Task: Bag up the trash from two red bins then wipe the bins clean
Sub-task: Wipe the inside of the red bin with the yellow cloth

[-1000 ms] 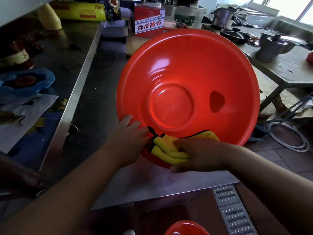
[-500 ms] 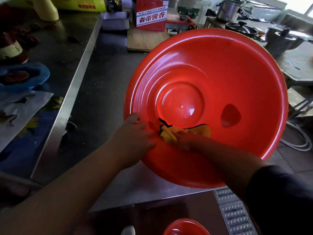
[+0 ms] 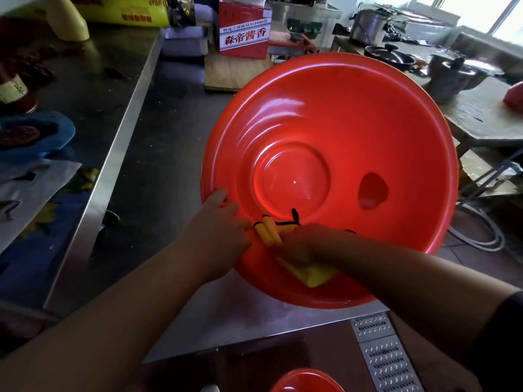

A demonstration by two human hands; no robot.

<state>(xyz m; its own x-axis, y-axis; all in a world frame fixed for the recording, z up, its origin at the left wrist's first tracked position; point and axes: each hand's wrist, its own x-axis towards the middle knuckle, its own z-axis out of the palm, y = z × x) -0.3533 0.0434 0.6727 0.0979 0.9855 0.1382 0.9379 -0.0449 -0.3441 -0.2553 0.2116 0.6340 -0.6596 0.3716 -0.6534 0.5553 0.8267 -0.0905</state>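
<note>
While a second red plastic bin [image 3: 307, 381] shows at the bottom edge, nearer than the large round red plastic basin [image 3: 368, 123], the left hand [image 3: 218, 230] grips that basin's near-left rim and the right hand [image 3: 305, 244], just inside it, clutches a yellow black-edged cloth [image 3: 311, 274] against the inner wall. The basin tilts on the steel desk [image 3: 175, 154]; beyond its far rim stands a red carton [image 3: 244, 35].

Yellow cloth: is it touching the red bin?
Touching. In the head view the right hand holds the yellow cloth against the red bin wall.
</note>
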